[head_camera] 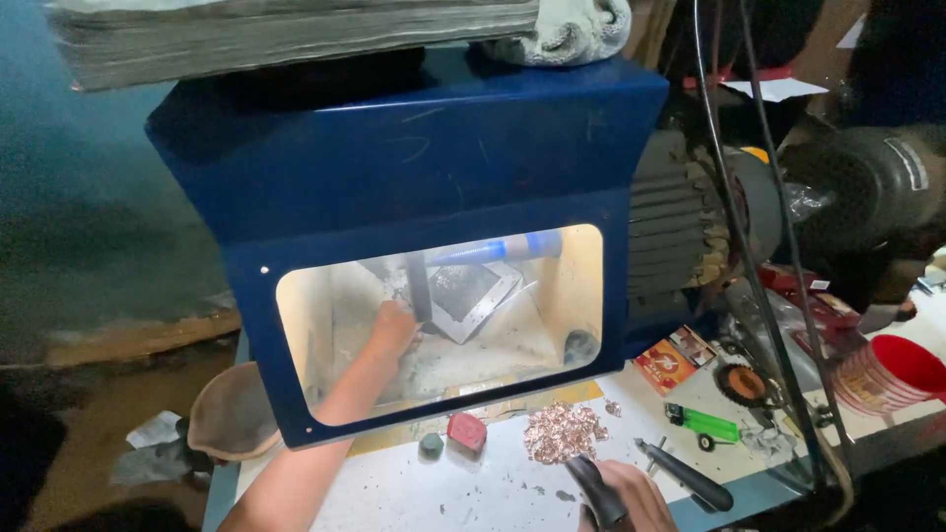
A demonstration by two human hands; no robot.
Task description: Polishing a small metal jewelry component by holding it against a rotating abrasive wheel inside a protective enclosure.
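My left hand (392, 330) reaches into a blue cabinet (424, 148) and shows through its lit window. It grips a dark upright nozzle or handle (420, 286) next to a square metal plate (475, 291). Whether the nozzle touches the plate I cannot tell. A blue and white tube (505, 248) lies across the top of the chamber. My right hand (639, 495) is at the bottom edge of the view, closed around a black handle (597, 490) above the white bench (463, 488).
On the bench lie a pile of copper-coloured scraps (562, 432), a small red block (467, 431), a green lighter (702, 422), a black-handled tool (690, 478) and a small orange box (675, 360). A grey motor (685, 222) and a red cup (892, 369) stand right; a tan bowl (232, 414) sits left.
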